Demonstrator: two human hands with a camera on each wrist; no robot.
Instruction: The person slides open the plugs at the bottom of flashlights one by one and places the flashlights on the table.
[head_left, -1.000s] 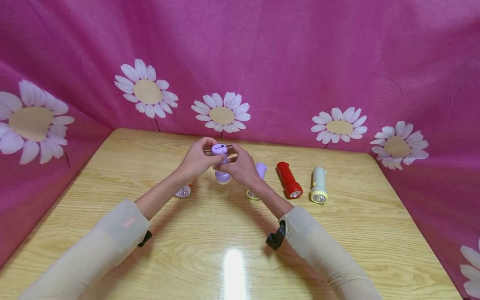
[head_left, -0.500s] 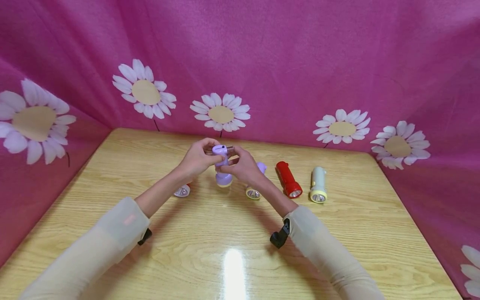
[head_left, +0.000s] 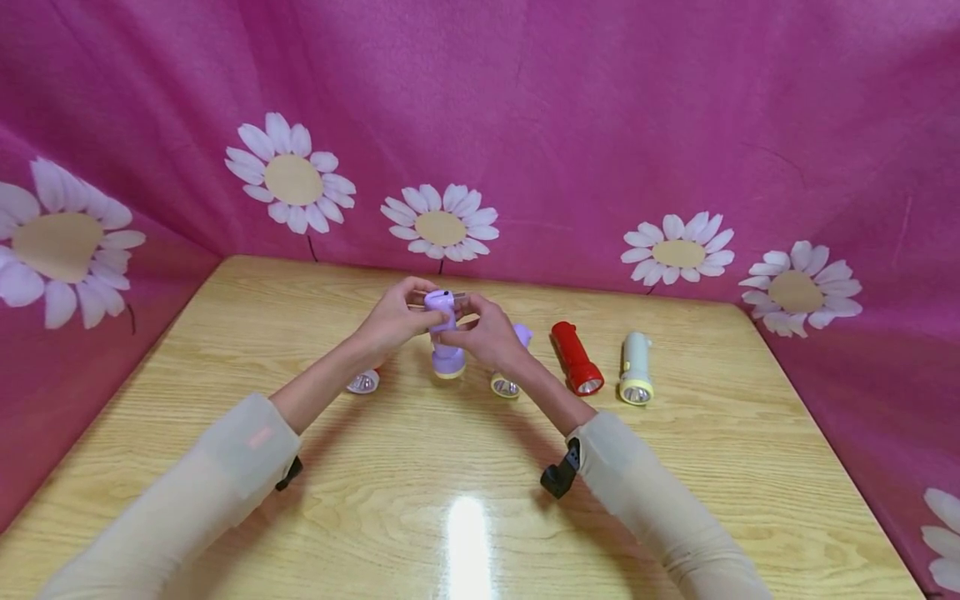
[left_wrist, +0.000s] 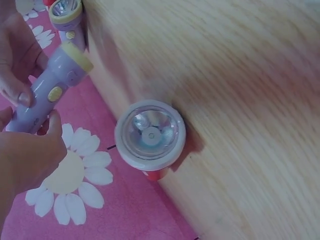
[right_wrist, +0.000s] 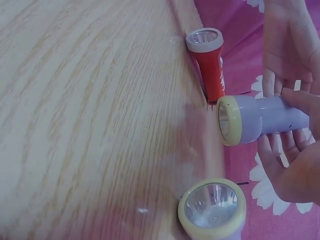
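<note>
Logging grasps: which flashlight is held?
The purple flashlight in the left hand and right hand; the other purple one, white-rimmed red one, all-red one and grey one lie on the table.

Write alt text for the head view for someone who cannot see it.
A person's left hand and right hand hold a purple flashlight, wide end down, over a wooden table. A red flashlight and a pale grey flashlight lie to the right; a second purple flashlight and a white-rimmed flashlight are partly hidden. Behind hangs pink flowered cloth.

Held flashlight (right_wrist: 272,114) lilac, rim (right_wrist: 234,121) probably yellow; cloth (head_left: 555,108) pink.
</note>
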